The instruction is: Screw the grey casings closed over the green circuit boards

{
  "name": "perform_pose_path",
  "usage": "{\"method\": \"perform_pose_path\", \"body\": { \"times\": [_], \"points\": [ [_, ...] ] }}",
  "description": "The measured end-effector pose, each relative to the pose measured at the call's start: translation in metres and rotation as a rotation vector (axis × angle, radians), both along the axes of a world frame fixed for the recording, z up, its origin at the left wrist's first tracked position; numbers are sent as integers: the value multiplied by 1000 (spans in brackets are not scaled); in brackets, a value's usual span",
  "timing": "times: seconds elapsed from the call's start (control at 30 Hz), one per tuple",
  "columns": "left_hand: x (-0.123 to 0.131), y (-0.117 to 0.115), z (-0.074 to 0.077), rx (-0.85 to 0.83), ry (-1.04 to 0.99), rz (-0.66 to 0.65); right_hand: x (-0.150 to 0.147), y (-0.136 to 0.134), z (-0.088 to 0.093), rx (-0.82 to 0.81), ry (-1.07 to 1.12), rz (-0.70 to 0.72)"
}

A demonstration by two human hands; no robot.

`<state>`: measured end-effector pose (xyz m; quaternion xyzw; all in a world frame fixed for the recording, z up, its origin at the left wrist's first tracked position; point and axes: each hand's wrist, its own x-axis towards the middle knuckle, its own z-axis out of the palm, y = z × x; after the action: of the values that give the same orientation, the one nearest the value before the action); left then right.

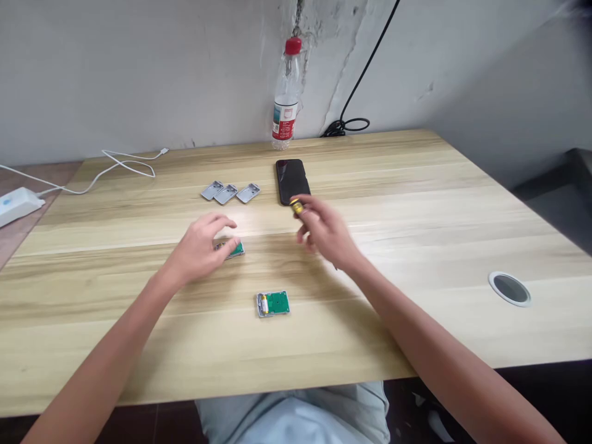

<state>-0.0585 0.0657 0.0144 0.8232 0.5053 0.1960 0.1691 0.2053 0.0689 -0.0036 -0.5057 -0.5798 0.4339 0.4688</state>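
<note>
Pale clothing (296, 416) at six o'clock; wood bench (194, 351) beyond, cracked grey wall (139, 68) at twelve. Right grip (327, 233) pinches a battery (296, 206) above mid-bench; left grip (203, 243), loosely spread, covers part of a board (237, 250) at eight.

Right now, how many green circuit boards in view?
2: near board, in the foreground, with a battery to its left; far board, partly hidden by the left hand. Another could hide behind it.

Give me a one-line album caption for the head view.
Right hand holds a yellow-and-black object; left hand reaches over a green circuit board.
</note>
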Motion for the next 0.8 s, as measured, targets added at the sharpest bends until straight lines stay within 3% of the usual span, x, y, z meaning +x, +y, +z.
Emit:
{"method": "perform_pose_path", "body": {
  "times": [0.07,0.13,0.2,0.3,0.4,0.57,0.8],
  "points": [
    [3,30,2,53,32,35,18,5,18,-62,297,-122],
    [11,64,0,108,106,87,33,9,31,-65,456,-203],
    [22,95,-3,112,205,59,43,12,33,-102,495,-256],
    [38,125,-6,122,321,-3,50,15,23,-158,423,-292],
    [48,133,-6,126,362,-37,51,17,13,-102,324,-297],
    [54,125,-3,116,332,-118,49,15,11,-77,249,-254],
    [66,125,-6,74,346,-72,45,14,6,-54,120,-180]
  ]
}}
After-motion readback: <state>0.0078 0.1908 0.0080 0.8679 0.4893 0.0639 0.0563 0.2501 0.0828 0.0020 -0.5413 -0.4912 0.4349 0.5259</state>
